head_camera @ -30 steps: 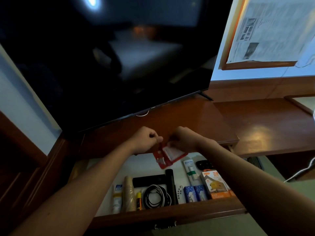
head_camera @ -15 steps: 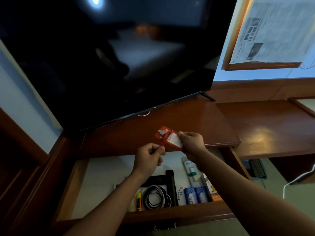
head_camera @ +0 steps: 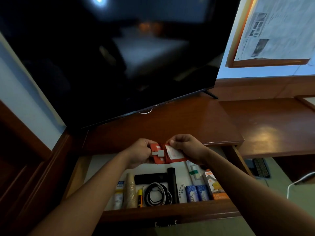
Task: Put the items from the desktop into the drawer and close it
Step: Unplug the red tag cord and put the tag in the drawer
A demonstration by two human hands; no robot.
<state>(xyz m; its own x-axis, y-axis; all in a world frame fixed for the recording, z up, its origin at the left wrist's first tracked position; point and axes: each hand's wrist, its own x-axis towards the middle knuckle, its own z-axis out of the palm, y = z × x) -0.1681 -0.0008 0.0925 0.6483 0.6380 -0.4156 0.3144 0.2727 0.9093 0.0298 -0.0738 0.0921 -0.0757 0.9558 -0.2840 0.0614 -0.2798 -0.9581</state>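
above the open drawer (head_camera: 170, 212), the left hand (head_camera: 139, 153) and right hand (head_camera: 189, 148) both grip a red pouch (head_camera: 167, 154), fingers curled round its ends.

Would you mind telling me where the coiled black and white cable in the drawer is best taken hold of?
Grip the coiled cable across its bunched loops, coming straight down from above: it lies flat, hemmed in by the black tube on its right and the drawer front wall.
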